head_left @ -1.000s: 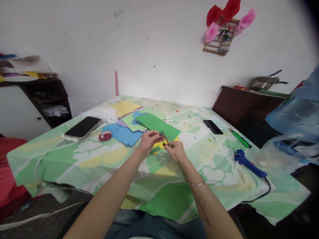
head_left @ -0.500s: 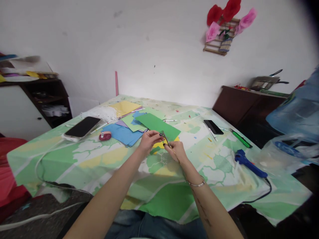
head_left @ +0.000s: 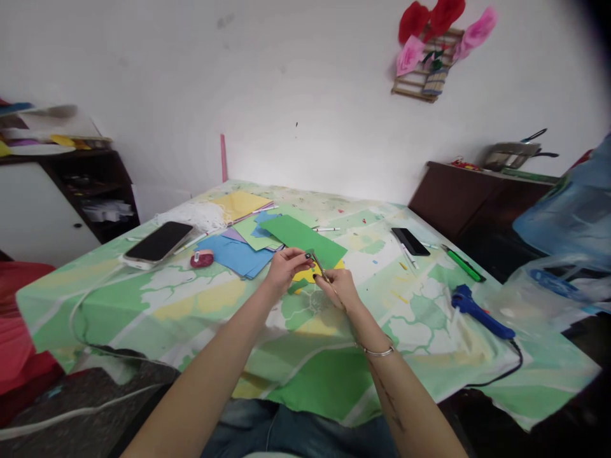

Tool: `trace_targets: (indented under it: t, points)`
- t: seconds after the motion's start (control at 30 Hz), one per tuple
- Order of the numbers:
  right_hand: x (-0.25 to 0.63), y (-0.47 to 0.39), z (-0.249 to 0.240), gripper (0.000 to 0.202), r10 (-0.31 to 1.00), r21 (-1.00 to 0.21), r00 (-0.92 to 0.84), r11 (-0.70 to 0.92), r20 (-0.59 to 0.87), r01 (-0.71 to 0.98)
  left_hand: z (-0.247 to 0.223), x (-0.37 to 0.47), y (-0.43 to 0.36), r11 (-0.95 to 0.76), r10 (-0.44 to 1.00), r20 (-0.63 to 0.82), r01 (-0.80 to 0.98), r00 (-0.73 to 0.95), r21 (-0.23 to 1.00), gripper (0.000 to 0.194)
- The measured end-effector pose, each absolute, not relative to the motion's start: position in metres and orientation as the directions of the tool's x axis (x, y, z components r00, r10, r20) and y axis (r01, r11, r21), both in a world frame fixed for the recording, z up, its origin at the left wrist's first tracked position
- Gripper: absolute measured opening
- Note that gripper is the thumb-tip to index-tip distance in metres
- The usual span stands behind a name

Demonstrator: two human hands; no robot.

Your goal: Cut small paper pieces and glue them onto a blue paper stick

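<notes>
Over the near middle of the table, my left hand (head_left: 285,272) is closed in a pinch on a small piece of green paper, largely covered by the fingers. My right hand (head_left: 342,290) is wrapped round a pair of scissors (head_left: 323,272), whose blades point up and left toward the left fingertips. Just behind both hands lies a green sheet (head_left: 305,236), with yellow paper (head_left: 303,275) partly under it. Small dark green scraps (head_left: 296,287) rest below the left fingers.
Left of the hands are blue sheets (head_left: 243,257), a dark red roundish item (head_left: 202,258) and a large phone (head_left: 160,243). Yellow sheets (head_left: 243,205) lie farther back. To the right are a black phone (head_left: 410,242), a green cutter (head_left: 463,263) and a blue glue gun (head_left: 482,313) with its cord.
The view has shifted very slightly. Both hands keep almost the same place and grip, with the scissors still at the left fingertips.
</notes>
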State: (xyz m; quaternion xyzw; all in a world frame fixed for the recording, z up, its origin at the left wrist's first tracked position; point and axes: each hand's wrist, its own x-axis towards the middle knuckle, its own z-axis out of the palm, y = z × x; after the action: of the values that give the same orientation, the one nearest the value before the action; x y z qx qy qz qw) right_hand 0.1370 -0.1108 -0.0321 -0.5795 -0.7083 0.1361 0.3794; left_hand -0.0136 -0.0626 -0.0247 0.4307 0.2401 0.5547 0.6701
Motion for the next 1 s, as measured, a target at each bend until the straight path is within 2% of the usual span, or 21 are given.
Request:
trace_targets:
  t: [1.0]
  points:
    - [0.1387,-0.1121,-0.0324,0.043,0.915,-0.565,-0.067,0.302,0.397,0.768,-0.0278,-0.0138,-0.0601,-0.034,0.952,0.185,-0.516,0.244,0.856,0.014]
